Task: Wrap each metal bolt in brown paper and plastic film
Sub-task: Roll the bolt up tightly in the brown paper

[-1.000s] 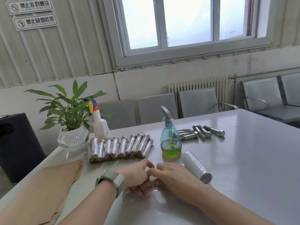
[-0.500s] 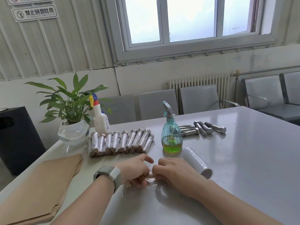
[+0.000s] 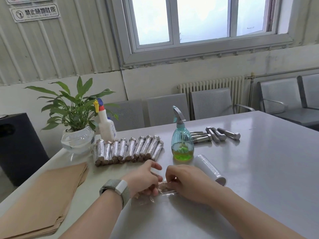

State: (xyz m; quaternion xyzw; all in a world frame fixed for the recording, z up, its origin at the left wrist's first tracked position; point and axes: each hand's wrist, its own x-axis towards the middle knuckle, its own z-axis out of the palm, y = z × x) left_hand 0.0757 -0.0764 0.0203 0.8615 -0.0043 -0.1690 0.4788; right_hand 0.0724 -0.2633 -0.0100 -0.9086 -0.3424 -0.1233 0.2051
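A paper-wrapped bolt (image 3: 164, 188) lies on the grey table (image 3: 259, 169) between my hands, with clear plastic film (image 3: 143, 200) around and under it. My left hand (image 3: 144, 180) grips its left part, index finger raised. My right hand (image 3: 186, 181) pinches the film at its right part. Most of the bolt is hidden by my fingers. A roll of plastic film (image 3: 209, 169) lies just right of my right hand. Several bare metal bolts (image 3: 219, 135) lie farther back. A row of several wrapped bolts (image 3: 127, 150) sits behind my left hand. Brown paper sheets (image 3: 44, 200) are stacked at the left.
A teal spray bottle (image 3: 182, 140) with green liquid stands between the wrapped row and the bare bolts. A potted plant in a glass bowl (image 3: 76, 135) and a white spray bottle (image 3: 106, 126) stand at the back left. Grey chairs (image 3: 210, 104) line the far table edge.
Both hands have stayed on the bolt, working the film around it; the fingers have shifted a little. The camera has tilted slightly.
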